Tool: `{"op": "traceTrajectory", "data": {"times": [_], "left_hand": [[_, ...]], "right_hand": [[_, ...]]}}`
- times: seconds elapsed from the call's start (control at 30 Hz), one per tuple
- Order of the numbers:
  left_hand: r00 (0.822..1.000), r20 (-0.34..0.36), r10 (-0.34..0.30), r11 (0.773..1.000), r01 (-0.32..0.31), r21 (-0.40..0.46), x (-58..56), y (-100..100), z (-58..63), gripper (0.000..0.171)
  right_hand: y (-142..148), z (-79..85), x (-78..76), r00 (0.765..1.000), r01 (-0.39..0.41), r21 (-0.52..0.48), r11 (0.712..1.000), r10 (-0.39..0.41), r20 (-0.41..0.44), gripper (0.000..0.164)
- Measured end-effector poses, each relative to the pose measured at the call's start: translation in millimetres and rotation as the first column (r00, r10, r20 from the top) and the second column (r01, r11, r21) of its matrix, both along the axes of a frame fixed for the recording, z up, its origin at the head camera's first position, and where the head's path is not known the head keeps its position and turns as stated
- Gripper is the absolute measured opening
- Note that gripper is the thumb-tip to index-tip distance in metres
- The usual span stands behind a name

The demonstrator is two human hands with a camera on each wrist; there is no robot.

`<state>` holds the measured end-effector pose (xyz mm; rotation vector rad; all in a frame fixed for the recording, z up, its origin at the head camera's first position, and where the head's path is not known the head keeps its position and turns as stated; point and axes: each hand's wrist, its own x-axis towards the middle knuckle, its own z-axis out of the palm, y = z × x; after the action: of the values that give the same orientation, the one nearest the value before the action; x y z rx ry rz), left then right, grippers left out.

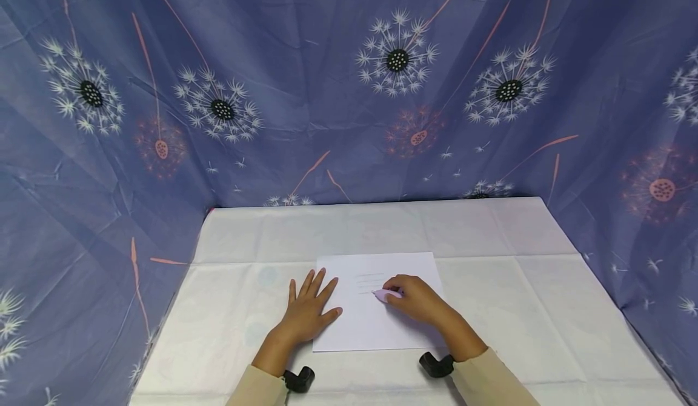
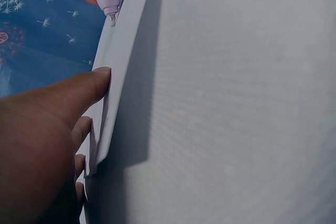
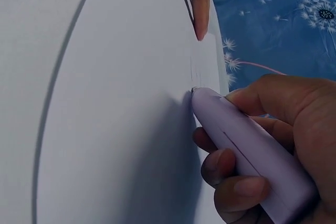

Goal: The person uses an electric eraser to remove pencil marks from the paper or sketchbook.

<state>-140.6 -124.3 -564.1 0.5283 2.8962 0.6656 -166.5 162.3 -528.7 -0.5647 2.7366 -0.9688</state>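
A white sheet of paper (image 1: 376, 327) lies on the white-covered table, with several faint parallel grey lines (image 1: 371, 283) drawn near its middle. My right hand (image 1: 417, 299) grips a chunky lavender electric eraser (image 3: 252, 156), thumb on one side and curled fingers on the other. Its short metal collar and pale tip (image 2: 112, 20) point down and left, right at the lowest of the lines. Over the paper's left edge, my left hand (image 1: 308, 312) rests with fingers spread, its thumb on the sheet and the other fingertips reaching up beside and over the edge.
A white cloth (image 1: 507, 309) with fold creases covers the table. Blue fabric with dandelion prints (image 1: 311, 91) hangs behind and along both sides. Each wrist wears a black camera mount (image 1: 436, 365), just below the paper's near edge.
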Motion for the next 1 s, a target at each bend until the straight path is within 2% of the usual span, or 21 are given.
{"op": "traceTrajectory", "data": {"times": [0.3,0.67,1.0], "left_hand": [[1.0,0.001,-0.006,1.0,0.006,0.009,0.1,-0.2,-0.5,0.068],[1.0,-0.002,0.002,1.0,-0.002,0.006,0.4,-0.3,2.9,0.068],[1.0,-0.007,0.003,1.0,-0.003,0.001,0.3,0.8,0.5,0.068]], "right_hand": [[-6.7,-4.1,-1.2,1.0,-0.01,0.017,1.0,0.01,-0.011,0.013],[6.4,-0.8,-0.9,1.0,0.03,0.037,0.999,-0.03,0.001,0.013],[8.4,2.3,0.2,1.0,0.015,0.013,1.0,-0.016,0.012,0.014]]}}
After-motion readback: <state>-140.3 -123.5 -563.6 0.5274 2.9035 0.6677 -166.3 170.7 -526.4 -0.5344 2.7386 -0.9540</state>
